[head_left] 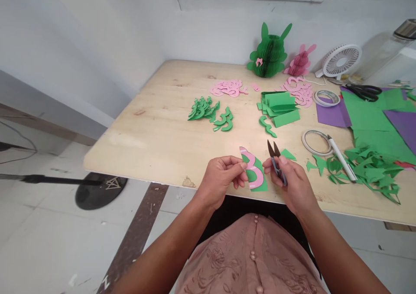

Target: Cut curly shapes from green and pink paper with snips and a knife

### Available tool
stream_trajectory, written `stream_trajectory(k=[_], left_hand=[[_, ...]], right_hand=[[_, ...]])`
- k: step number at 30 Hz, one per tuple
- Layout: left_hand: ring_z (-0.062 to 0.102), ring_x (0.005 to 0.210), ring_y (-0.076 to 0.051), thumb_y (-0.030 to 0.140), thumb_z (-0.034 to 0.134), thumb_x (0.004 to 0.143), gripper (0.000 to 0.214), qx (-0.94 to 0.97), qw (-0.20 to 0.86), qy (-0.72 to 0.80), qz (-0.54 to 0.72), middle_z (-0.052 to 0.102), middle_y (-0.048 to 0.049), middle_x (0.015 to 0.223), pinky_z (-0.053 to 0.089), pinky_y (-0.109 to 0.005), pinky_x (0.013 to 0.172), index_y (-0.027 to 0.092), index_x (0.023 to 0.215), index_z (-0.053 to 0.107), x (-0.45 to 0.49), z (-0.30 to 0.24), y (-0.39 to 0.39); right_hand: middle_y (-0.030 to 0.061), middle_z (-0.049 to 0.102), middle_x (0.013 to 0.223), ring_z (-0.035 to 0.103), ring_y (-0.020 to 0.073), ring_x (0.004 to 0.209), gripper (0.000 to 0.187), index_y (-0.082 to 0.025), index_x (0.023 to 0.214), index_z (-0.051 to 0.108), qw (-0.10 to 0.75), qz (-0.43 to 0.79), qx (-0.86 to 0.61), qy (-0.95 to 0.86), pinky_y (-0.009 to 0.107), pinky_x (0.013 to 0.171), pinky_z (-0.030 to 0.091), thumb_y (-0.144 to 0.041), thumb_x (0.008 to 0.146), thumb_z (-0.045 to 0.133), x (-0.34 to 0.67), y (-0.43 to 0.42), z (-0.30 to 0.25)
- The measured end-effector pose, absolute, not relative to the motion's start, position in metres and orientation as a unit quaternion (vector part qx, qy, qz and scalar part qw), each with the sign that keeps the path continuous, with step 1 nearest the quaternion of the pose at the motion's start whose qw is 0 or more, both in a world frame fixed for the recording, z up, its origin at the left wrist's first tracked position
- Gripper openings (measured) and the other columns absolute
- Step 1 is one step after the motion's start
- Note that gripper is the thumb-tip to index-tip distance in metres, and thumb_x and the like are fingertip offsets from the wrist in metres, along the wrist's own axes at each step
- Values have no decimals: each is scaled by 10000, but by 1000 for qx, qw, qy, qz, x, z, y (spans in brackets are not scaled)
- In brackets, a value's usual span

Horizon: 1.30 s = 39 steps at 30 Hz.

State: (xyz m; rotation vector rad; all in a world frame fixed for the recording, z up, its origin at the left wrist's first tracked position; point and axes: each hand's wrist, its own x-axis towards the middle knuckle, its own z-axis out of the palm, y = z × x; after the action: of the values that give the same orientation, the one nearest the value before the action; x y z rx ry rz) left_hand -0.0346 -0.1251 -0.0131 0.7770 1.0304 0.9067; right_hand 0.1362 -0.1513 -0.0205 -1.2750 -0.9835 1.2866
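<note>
My left hand [225,172] pinches a pink curved paper cutout [258,176] laid over a piece of green paper [264,185], just above the table's front edge. My right hand [294,181] holds a pair of thread snips [276,159], dark blades apart and pointing away from me. The blades are beside the paper and do not touch it. A green triangular scrap [288,154] lies behind my right hand. Ahead lie a wavy green cutout [267,126] and a stack of folded green paper [280,105].
Green cutouts [203,108] and pink cutouts [228,87] lie in piles. At right are green scraps [373,170], a white pen [342,159], tape rolls [316,142], black scissors [364,91] and a small fan [342,61]. Paper rabbits [268,53] stand by the wall.
</note>
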Motion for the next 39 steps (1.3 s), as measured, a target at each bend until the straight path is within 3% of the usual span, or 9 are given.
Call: stream_trajectory(k=[9,13,19,25,29,39], left_hand=[[474,409,-63,252,729,691,184,266,679,460,507,573,20,487,337,-180,427,130,621,610,-34,-9,-122],[467,417,-63,238,726,683,174,230,678,451,532,560,27,486,338,-180,433,132,619,603,-29,-5,-123],[460,418,-61,236,732,680,181,212,680,442,546,560,25,483,328,-177,432,134,620,595,-20,3,-129],[447,415,-58,245,728,691,180,217,657,441,571,557,27,475,329,-176,437,134,635,598,-14,6,-132],[443,420,-55,247,724,697,180,216,652,441,577,554,28,475,333,-175,444,132,641,597,-12,7,-133],[491,457,-66,248,726,684,171,205,664,441,568,580,25,509,392,-189,495,139,639,602,-10,8,-133]], right_hand=[[12,556,710,298,83,516,357,-170,859,708,505,552,-551,-369,260,480,213,-508,849,592,135,-183,-29],[-12,482,654,296,90,519,330,-168,840,693,550,515,-567,-332,250,470,235,-492,800,649,129,-186,-30],[-51,403,643,288,87,537,372,-193,989,676,576,483,-571,-330,238,490,222,-423,710,763,117,-172,-28],[-66,341,601,235,74,538,325,-151,787,645,597,498,-551,-301,238,480,178,-407,664,801,104,-163,-22],[-71,313,577,231,68,533,371,-155,607,533,615,485,-558,-274,244,484,181,-391,637,816,101,-159,-22],[-49,376,590,292,87,546,414,-179,581,485,609,443,-603,-262,247,489,235,-423,602,820,100,-156,-26]])
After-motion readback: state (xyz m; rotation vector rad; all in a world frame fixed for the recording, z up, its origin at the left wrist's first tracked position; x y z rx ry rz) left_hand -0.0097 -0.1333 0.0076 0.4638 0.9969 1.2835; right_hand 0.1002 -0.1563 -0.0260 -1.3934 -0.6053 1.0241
